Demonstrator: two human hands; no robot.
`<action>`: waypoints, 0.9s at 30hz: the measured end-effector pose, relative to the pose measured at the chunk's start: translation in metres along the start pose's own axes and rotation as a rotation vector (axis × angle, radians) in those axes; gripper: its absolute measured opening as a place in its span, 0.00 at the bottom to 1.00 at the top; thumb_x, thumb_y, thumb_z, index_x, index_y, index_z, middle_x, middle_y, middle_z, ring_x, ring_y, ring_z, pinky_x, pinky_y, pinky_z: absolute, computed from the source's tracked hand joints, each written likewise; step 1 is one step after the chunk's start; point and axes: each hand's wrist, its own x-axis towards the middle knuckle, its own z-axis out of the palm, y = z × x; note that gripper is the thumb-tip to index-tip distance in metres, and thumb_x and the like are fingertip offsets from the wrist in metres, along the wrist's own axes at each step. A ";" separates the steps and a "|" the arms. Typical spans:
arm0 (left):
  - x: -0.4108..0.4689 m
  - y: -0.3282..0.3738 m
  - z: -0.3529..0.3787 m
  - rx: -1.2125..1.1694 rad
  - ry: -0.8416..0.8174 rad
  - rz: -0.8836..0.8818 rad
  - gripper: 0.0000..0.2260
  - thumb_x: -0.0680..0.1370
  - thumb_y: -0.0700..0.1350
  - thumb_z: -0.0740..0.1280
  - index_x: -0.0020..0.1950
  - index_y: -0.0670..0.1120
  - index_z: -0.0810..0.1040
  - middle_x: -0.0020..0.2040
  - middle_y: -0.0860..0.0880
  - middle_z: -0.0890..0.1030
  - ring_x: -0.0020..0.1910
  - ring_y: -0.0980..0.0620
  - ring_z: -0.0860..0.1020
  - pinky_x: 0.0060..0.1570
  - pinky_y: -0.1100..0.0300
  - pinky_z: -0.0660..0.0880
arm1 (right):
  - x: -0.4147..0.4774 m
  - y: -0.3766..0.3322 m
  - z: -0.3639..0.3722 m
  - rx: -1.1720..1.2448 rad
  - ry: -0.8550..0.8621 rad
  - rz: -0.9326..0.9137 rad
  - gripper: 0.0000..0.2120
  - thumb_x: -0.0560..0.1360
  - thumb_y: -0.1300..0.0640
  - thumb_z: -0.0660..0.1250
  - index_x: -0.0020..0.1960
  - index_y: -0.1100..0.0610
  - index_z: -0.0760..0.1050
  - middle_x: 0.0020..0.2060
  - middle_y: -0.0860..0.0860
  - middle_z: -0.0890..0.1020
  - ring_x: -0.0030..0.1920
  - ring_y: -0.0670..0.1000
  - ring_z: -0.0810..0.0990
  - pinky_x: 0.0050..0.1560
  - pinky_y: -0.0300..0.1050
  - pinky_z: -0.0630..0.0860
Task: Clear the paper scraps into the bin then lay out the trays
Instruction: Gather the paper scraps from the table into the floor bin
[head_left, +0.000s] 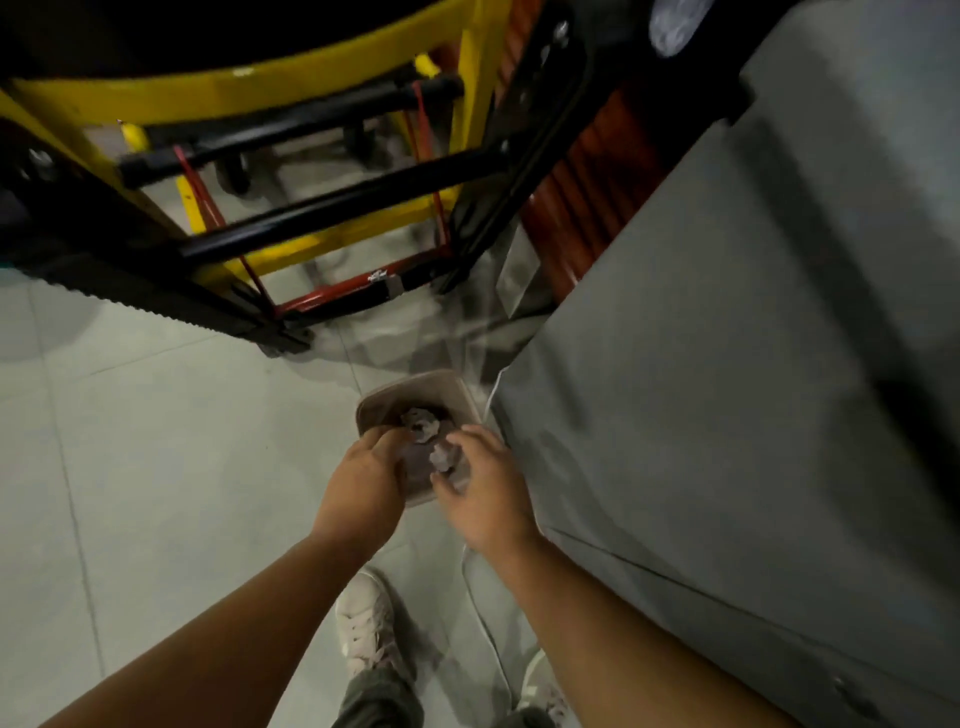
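Bin (415, 382) on tiled floor (156, 467), centre frame. Right hand (485, 499) loosely spread above paper scraps (423, 423); left hand (361, 493) at rim, grip unclear. Grey-draped counter (727, 364) right, yellow-black frame (332, 208) upper left.

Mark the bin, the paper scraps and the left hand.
bin (415, 385): head view, far rim.
paper scraps (423, 422): head view, crumpled wad inside the bin.
left hand (363, 488): head view, back of the hand.

Around us on the tiled floor (156, 441)
A yellow-and-black frame (322, 213) stands ahead of us; grey cloth (727, 364) drapes at our right.
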 end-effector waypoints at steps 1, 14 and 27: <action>-0.010 0.023 -0.013 -0.037 0.023 0.023 0.14 0.78 0.42 0.66 0.63 0.50 0.77 0.59 0.49 0.78 0.54 0.47 0.79 0.52 0.56 0.77 | -0.011 -0.014 -0.025 0.023 0.045 -0.001 0.21 0.71 0.51 0.72 0.62 0.54 0.76 0.64 0.49 0.75 0.65 0.49 0.73 0.65 0.42 0.71; -0.147 0.280 -0.199 -0.174 0.274 0.207 0.14 0.79 0.45 0.67 0.65 0.52 0.74 0.60 0.54 0.77 0.56 0.54 0.77 0.52 0.59 0.73 | -0.193 -0.159 -0.307 0.105 0.347 -0.260 0.18 0.76 0.54 0.66 0.65 0.53 0.74 0.66 0.47 0.72 0.67 0.42 0.69 0.67 0.29 0.62; -0.173 0.450 -0.176 0.043 0.088 0.500 0.18 0.79 0.48 0.67 0.69 0.49 0.73 0.67 0.51 0.73 0.67 0.50 0.70 0.66 0.57 0.66 | -0.282 -0.064 -0.431 -0.024 0.660 -0.071 0.16 0.75 0.59 0.67 0.62 0.57 0.76 0.60 0.52 0.76 0.63 0.50 0.73 0.63 0.45 0.72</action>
